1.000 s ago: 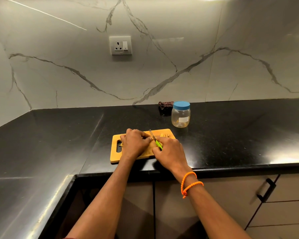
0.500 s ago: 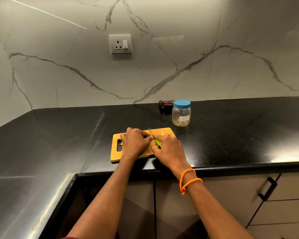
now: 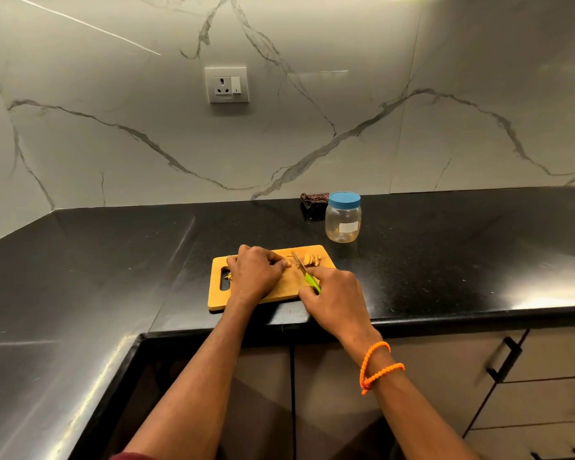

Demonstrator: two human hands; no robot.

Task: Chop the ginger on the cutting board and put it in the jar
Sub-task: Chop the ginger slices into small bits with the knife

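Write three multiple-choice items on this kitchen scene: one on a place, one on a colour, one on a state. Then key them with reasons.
1. Where does the jar stand?
A. on the cutting board
B. on the counter beyond the board
C. in the left hand

2. What colour is the knife handle?
A. green
B. red
C. black

3. What is the jar's state?
A. lid off
B. tipped over
C. upright, lid on

Key: 1 B, it stands beyond the cutting board. 2 A, green shows by the right hand. 3 C, the blue lid sits on top.

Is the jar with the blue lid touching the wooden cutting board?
Apart. The head view shows a strip of black counter between the jar and the cutting board.
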